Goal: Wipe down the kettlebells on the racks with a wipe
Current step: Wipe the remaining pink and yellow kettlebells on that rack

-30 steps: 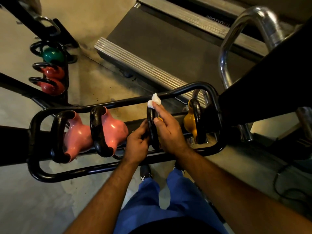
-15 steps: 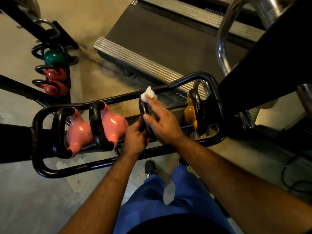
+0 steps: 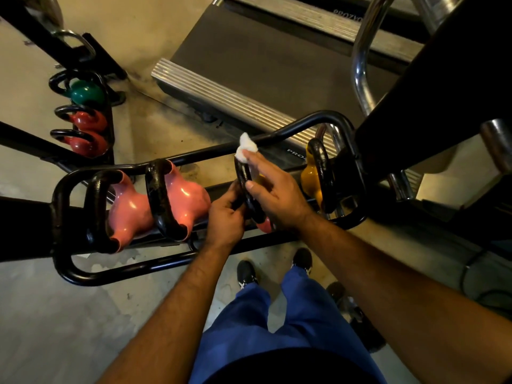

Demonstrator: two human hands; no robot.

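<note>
— Where are you with it?

— On the third kettlebell along the black rack (image 3: 63,261). My right hand (image 3: 273,195) pinches the white wipe (image 3: 246,148) under its fingertips and presses it on the far end of the black handle (image 3: 243,176), where the handle turns down. My left hand (image 3: 225,217) is curled round the near part of the same handle, steadying it.

— How much is done?

— I can't say from looking. The two pink kettlebells (image 3: 130,214) to my left shine, but that could be their coating. I'd judge this handle is only partly covered, and its body is almost hidden under my hands. The yellow kettlebell (image 3: 311,178) to the right looks untouched, and the small rack (image 3: 110,117) further off holds a green kettlebell (image 3: 86,91) and two red kettlebells (image 3: 88,120). So I reckon more than half is left.

— Room to work?

— Tight. The rack's far rail (image 3: 277,135) runs just beside the wipe, so a long stroke would knock my knuckles on it. The nearest pink bell sits close on my left hand's side. To the right there is a gap before the yellow one. A treadmill deck (image 3: 249,106) lies right behind the rack, and a chrome bar (image 3: 360,79) curves up at the right end.
</note>
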